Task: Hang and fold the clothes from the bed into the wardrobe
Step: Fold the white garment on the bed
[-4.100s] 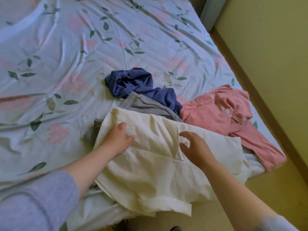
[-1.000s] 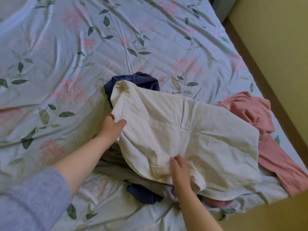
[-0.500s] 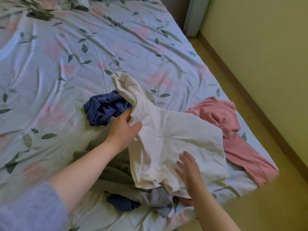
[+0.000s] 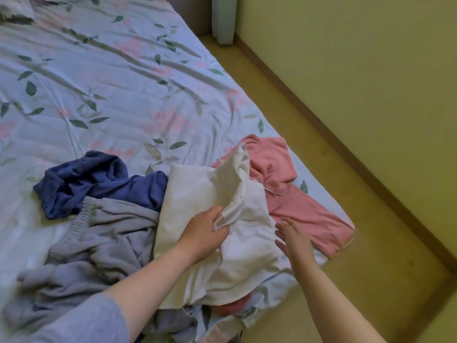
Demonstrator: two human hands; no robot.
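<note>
While the left hand [image 4: 206, 235] grips a bunched flap of the white garment [image 4: 197, 191] and holds it raised toward the far right, the right hand [image 4: 293, 235] is flat, its fingers straight and spread. It sits at the garment's right edge; whether it touches the cloth cannot be told.

Item 1, white garment: cream-white and partly folded over itself. It lies at the near right corner of the bed [image 4: 118, 78], with its near hem reaching toward the bed's near edge. It overlaps the grey garment on its left and the pink garment on its right.

Item 2, blue garment [image 4: 99, 180]: dark blue and crumpled. It lies left of the white one, touching it, on the far side of the grey garment.

Item 3, grey garment [image 4: 99, 248]: pale grey, with a ribbed band showing at its far end. It sprawls across the near left of the bed, partly under the white garment and the left forearm.

Item 4, pink garment [image 4: 304, 206]: spread fairly flat along the bed's right edge, partly beneath the white garment.

Item 5, bed: covered in creased pale blue cloth printed with pink flowers and green leaves.

Item 6, sleeve [image 4: 86, 318]: lilac-grey, on the left arm, at the near left.

Item 7, floor [image 4: 333, 256]: yellowish, right of the bed.

Item 8, wall [image 4: 371, 70]: yellow-green, far right.
</note>
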